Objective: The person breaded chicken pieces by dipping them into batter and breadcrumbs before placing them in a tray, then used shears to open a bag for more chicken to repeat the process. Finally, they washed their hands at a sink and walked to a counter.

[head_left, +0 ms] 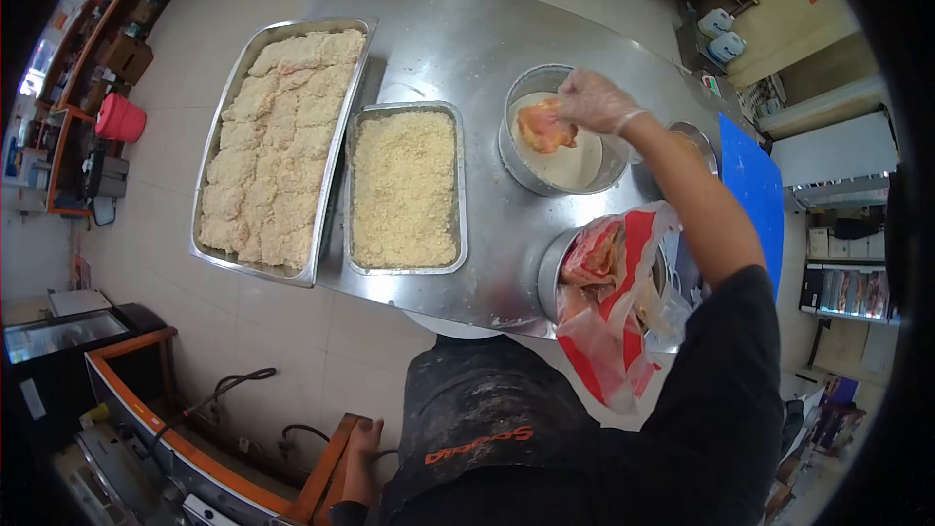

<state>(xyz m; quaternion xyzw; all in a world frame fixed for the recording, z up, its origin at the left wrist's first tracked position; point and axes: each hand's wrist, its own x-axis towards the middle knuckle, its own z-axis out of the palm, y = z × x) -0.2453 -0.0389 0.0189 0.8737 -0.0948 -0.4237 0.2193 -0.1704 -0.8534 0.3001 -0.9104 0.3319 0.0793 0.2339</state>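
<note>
One shiny desk (419,29) carries two trays. The big tray (251,265) is full of crumby pieces (278,146), too squashed together to count; the small tray (461,185) holds crumbs (404,190). One red-and-white bag (638,273) hides most of its round pot (548,278). One bowl (516,164) has white batter (575,164) inside. Of two hands, the left hand (364,438) is low by a wooden bar (331,463); I cannot tell its grip. The right hand (596,102), gloved, has its grip pinched on one meat piece (543,129) over the bowl, covering one end.
</note>
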